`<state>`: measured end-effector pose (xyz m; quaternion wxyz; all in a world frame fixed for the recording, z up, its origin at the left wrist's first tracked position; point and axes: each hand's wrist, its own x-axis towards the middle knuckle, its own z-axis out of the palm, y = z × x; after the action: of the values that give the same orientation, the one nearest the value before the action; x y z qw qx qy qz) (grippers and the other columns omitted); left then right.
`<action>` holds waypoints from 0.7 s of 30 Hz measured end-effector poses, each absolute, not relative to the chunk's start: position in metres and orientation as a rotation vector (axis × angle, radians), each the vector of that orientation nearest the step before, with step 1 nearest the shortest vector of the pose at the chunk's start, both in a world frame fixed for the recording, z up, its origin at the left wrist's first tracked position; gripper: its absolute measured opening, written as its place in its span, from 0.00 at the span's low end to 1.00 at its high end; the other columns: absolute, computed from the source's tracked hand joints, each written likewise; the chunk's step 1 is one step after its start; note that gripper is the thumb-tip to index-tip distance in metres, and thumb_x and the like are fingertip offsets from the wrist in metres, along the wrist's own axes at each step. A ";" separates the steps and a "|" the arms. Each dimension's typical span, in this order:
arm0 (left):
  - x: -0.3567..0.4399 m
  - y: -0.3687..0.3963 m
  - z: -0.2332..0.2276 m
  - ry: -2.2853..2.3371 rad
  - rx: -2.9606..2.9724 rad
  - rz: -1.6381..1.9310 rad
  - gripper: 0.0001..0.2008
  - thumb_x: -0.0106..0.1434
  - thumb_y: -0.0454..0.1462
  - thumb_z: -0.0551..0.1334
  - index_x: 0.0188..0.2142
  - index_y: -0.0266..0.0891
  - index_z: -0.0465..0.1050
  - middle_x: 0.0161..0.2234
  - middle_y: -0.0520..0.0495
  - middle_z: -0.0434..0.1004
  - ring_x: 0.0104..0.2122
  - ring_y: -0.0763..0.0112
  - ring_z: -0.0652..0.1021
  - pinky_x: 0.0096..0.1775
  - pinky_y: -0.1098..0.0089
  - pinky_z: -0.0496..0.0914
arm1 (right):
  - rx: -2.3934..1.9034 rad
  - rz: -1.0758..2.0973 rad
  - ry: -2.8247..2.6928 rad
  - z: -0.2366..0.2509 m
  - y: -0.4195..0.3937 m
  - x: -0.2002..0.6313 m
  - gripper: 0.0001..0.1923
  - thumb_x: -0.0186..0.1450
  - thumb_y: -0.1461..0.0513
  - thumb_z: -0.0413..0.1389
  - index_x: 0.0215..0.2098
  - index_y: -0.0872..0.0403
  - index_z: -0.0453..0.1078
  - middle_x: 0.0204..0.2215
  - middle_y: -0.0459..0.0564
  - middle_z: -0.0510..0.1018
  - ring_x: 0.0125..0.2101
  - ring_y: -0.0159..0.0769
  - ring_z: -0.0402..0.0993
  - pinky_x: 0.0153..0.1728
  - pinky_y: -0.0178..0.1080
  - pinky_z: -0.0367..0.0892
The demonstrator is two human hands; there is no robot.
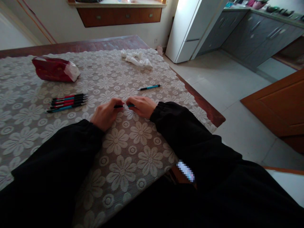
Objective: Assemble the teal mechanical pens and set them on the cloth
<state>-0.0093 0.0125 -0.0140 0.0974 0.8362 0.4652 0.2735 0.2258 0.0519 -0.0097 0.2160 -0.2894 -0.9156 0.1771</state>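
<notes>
Both hands are low over the tabletop, roughly mid-width and a bit in from the near edge, forearms in black sleeves resting on the lace cloth.

Left hand: fingers curled closed, pinching the dark end of a pen. Right hand: fingers also curled closed, pinching the other end, where a bit of teal shows. The pen lies level between the two hands, parallel to the near edge, just above the cloth; can't tell whether it touches it. Most of the pen is hidden by the fingers, only the short middle stretch shows. Knuckles of the two hands are close together, not touching.

Around them:
- Pen row: several pens lined up side by side toward the left edge, red and teal barrels with black ends, all lying flat and touching or nearly so. Well apart from the left hand.
- Loose pen: single teal one with black ends, flat on the cloth beyond the right hand, toward the right edge, slightly angled.
- Tissue pack: dark red, white tissue sticking out its right end, lying near the far left corner.
- Crumpled tissue: white wad near the far edge, right of centre.

Off the tabletop: fridge stands past the far right corner, grey cabinets beyond it, tiled floor along the right edge.
</notes>
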 end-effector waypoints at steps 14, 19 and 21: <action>-0.006 0.010 -0.009 1.343 2.620 0.750 0.18 0.74 0.49 0.56 0.46 0.40 0.79 0.40 0.44 0.82 0.35 0.63 0.81 0.39 0.65 0.73 | -0.867 0.446 -2.569 -0.004 0.047 0.226 0.08 0.74 0.61 0.51 0.48 0.54 0.69 0.45 0.52 0.80 0.41 0.36 0.72 0.39 0.37 0.57; -0.005 0.010 -0.009 1.292 2.638 0.745 0.17 0.73 0.45 0.55 0.49 0.39 0.79 0.40 0.43 0.81 0.38 0.61 0.81 0.42 0.63 0.74 | -0.862 0.447 -2.551 -0.007 0.049 0.226 0.07 0.73 0.62 0.52 0.47 0.54 0.68 0.44 0.52 0.79 0.41 0.36 0.72 0.39 0.37 0.57; -0.005 0.009 -0.007 1.308 2.646 0.740 0.17 0.73 0.44 0.55 0.48 0.39 0.79 0.39 0.43 0.81 0.38 0.61 0.81 0.42 0.62 0.74 | -0.843 0.445 -2.550 -0.008 0.050 0.226 0.07 0.72 0.62 0.52 0.47 0.55 0.67 0.44 0.52 0.79 0.41 0.36 0.72 0.39 0.37 0.57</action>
<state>-0.0048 0.0094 -0.0074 0.0491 0.8685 0.4292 0.2429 0.2258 0.0500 -0.0082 0.2080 -0.3028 -0.9162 0.1599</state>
